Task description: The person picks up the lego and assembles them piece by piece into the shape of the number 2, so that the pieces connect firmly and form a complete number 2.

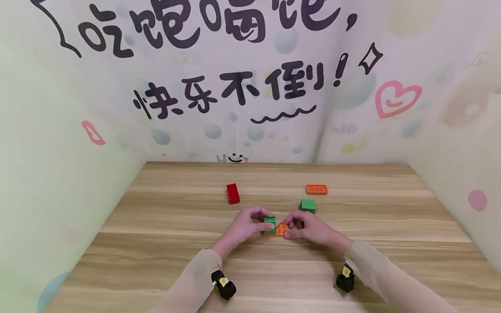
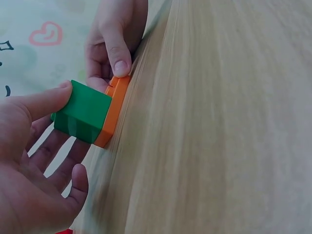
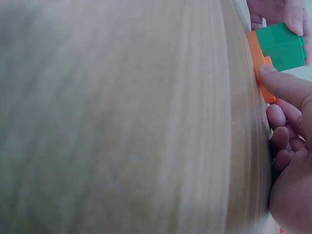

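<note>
Your left hand (image 1: pixel 246 225) pinched the green block (image 2: pixel 84 111) standing on one end of the orange block (image 2: pixel 113 114). Your right hand (image 1: pixel 315 228) gripped the other end, seemingly to steady it on the table (image 1: pixel 281 276).

Green studded plastic block (image 1: pixel 271 220) stood on left end of flat orange plastic plate (image 1: pixel 281 229), between left hand (image 1: pixel 249 223) and right hand (image 1: pixel 312 228). Behind left hand lay red oblong plastic block (image 1: pixel 233 193); behind right hand, second green plastic block (image 1: pixel 307 205), with upturned orange plastic plate (image 1: pixel 317 189) farther back.
</note>
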Available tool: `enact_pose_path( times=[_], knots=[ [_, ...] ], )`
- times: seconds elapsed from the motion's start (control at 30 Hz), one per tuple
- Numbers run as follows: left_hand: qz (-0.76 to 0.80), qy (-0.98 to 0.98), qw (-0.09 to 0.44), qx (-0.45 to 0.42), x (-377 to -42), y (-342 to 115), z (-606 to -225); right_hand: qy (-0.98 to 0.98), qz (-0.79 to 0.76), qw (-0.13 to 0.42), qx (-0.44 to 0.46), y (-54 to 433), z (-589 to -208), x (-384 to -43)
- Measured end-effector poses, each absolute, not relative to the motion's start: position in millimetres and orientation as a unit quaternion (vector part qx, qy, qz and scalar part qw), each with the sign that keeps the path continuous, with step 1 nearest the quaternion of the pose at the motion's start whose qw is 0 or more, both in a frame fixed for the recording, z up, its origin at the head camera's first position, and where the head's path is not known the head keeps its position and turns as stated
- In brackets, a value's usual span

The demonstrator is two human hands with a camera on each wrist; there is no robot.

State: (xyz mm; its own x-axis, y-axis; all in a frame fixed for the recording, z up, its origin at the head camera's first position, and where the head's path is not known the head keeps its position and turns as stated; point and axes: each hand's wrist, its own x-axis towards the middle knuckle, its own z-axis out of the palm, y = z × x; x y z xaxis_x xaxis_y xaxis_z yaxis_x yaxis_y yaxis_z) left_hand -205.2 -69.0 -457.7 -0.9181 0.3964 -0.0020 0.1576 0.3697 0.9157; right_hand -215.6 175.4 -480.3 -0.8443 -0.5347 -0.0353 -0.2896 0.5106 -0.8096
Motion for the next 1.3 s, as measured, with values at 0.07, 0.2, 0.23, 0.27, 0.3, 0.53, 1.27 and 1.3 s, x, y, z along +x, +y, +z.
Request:
enact_pose_path(
  times=[0.07,0.2,0.23,0.27,0.3,0.53,1.27,1.3],
  knots=[
    [0.54,0.816,0.113,0.17,-205.1,-69.6,-459.4,0.858,-0.432,0.145,-0.239,175.1,-480.8,-215.6],
    [0.56,0.8,0.12,0.18,-206.0,-71.4,-463.1,0.858,-0.431,0.143,-0.239,175.2,-481.4,-215.9],
    [0.564,0.796,0.124,0.18,-206.8,-71.8,-464.3,0.859,-0.431,0.142,-0.238,175.3,-481.5,-215.9],
    [0.568,0.792,0.13,0.179,-207.4,-72.1,-465.1,0.859,-0.43,0.141,-0.238,175.6,-481.5,-215.9],
    [0.572,0.789,0.135,0.18,-208.2,-72.3,-466.2,0.86,-0.429,0.14,-0.237,176.0,-481.8,-215.9],
    [0.574,0.785,0.158,0.172,-210.5,-75.2,-470.8,0.864,-0.425,0.139,-0.232,174.9,-480.2,-215.3],
    [0.589,0.779,0.159,0.146,-207.1,-72.2,-469.7,0.864,-0.423,0.135,-0.238,175.9,-480.1,-214.5],
    [0.589,0.778,0.159,0.147,-207.2,-72.2,-469.9,0.864,-0.422,0.135,-0.239,176.1,-480.4,-214.6]
  ],
)
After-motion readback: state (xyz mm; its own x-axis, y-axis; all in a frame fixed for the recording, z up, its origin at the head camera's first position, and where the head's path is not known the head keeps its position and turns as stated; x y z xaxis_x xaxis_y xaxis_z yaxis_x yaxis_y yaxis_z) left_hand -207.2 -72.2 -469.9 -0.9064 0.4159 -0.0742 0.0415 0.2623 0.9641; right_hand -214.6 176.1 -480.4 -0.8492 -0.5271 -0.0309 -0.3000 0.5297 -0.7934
